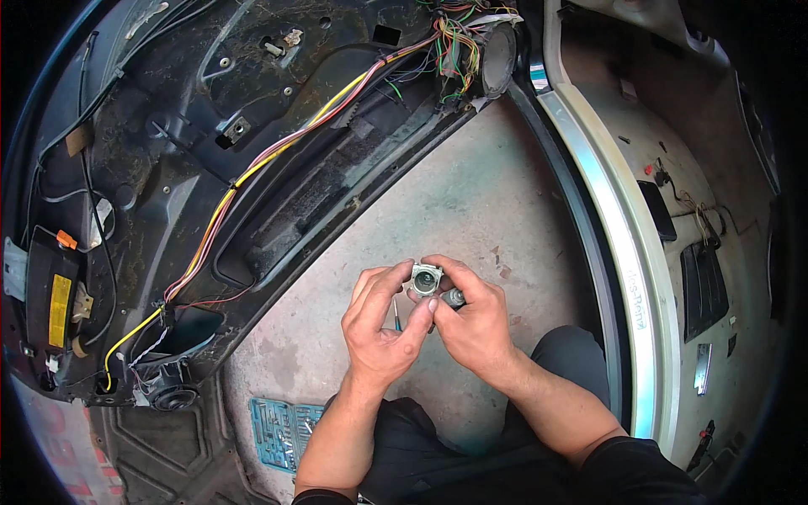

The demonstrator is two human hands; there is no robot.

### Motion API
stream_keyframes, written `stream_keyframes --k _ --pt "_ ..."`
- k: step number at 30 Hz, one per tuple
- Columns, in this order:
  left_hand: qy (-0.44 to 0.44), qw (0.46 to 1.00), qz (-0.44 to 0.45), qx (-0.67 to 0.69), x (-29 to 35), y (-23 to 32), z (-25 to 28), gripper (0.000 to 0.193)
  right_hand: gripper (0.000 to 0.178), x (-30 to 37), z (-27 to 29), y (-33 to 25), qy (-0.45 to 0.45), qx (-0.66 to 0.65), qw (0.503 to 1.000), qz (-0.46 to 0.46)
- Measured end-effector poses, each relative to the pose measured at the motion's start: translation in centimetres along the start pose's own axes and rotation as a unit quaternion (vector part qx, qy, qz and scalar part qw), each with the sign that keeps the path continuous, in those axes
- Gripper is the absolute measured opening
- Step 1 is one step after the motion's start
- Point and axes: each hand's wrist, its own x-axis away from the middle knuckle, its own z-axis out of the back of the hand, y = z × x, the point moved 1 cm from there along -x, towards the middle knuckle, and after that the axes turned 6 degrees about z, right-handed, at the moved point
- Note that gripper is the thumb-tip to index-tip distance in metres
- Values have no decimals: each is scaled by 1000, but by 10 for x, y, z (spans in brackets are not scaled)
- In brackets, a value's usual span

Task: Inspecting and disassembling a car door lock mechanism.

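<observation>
Both my hands meet in the middle of the view over a concrete floor. My left hand (380, 324) and my right hand (473, 318) together hold a small grey metal part (426, 279) with a round opening, pinched between thumbs and fingertips. A second small cylindrical metal piece (454, 298) pokes out under my right thumb. A thin tool shaft (396, 316) shows between my left fingers. My dark-trousered knees are below.
A stripped car door (168, 194) with an exposed wiring loom (252, 172) of yellow, red and other wires stands open at left. The door sill with a bright metal strip (627, 252) curves at right. A teal socket set case (282, 431) lies on the floor.
</observation>
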Motion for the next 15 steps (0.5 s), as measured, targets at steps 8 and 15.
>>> stream_keyframes --k 8,15 --pt "1 1000 -1 1 1 0 0 45 45 0 0 -3 -4 14 999 31" --pt "2 1000 2 1 0 1 0 44 40 1 1 -1 -1 -3 1000 -3"
